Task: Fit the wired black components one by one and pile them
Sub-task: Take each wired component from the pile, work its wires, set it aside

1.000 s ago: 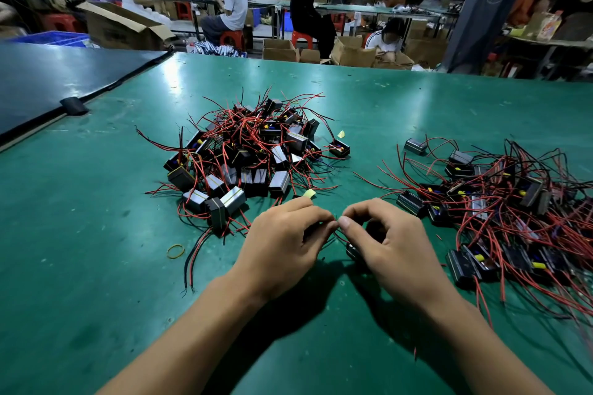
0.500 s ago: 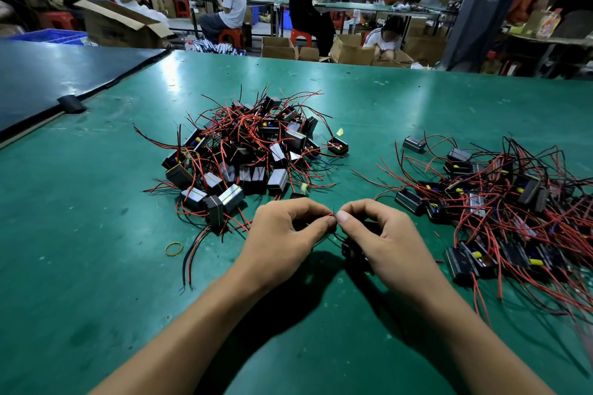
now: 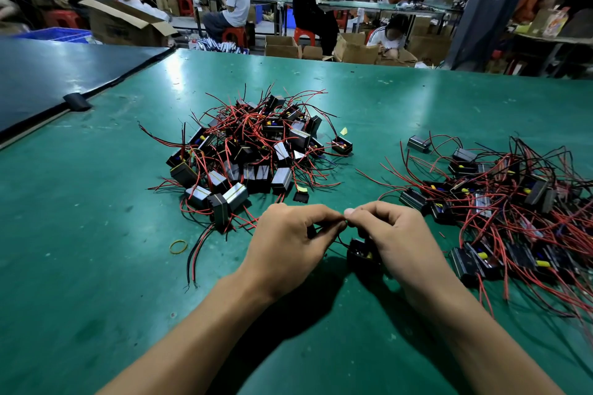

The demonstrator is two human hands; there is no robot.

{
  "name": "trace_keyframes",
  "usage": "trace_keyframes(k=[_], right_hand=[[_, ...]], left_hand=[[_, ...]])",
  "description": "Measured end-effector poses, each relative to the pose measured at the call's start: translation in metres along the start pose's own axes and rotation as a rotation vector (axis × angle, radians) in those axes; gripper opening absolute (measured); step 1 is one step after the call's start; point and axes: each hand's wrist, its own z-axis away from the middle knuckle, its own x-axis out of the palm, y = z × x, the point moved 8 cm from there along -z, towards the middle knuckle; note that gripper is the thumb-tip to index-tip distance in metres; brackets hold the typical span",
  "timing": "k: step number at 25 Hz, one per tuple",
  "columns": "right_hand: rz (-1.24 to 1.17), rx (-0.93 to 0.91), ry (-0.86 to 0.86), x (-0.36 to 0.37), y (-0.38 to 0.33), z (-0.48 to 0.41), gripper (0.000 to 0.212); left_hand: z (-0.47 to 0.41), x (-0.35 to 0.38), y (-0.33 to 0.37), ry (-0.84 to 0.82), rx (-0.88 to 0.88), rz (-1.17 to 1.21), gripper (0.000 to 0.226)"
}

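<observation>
Fingers [image 3: 335, 224] of left hand [image 3: 288, 244]: curled, thumb and forefinger pinching a thin dark wire [image 3: 341, 240].
Fingers [image 3: 353, 212] of right hand [image 3: 398, 240]: curled too, pinching tip to tip against the left ones.
Black component [image 3: 362, 252]: on the desk [image 3: 96, 234] just under the right hand, largely covered by it, yellow bit showing inside.
Hard to make out: what sits between the fingertips; whether the lower right fingers touch the component.
Banded pile [image 3: 250, 151]: ahead of the left hand, black blocks tangled in red leads.
Loose heap [image 3: 513, 202]: right of the hands, cut off by the frame edge.
Rubber band [image 3: 178, 246]: yellow, flat on the desk, left of the left hand.
Containers: open cardboard box [image 3: 125, 22] beyond the desk, contents hidden; blue crate [image 3: 54, 34], only the rim visible.
Against half a second ago: same pinch, same spot; pile and heap unmoved.
</observation>
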Motion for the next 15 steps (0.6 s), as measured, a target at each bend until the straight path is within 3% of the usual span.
trace_keyframes(k=[3, 7, 9, 15], right_hand=[[-0.084, 0.037, -0.032, 0.001, 0.005, 0.000, 0.021], [0.211, -0.351, -0.055, -0.007, -0.024, 0.006, 0.004], [0.391, -0.574, -0.038, -0.005, -0.035, 0.011, 0.009], [0.517, -0.749, 0.022, -0.006, -0.035, 0.015, 0.015]], left_hand=[[0.000, 0.001, -0.002, 0.011, -0.030, -0.009, 0.009], [-0.002, -0.003, -0.013, 0.042, -0.138, 0.108, 0.005], [-0.002, -0.003, -0.015, 0.012, -0.165, 0.124, 0.005], [-0.002, 0.000, -0.013, -0.064, -0.141, 0.112, 0.007]])
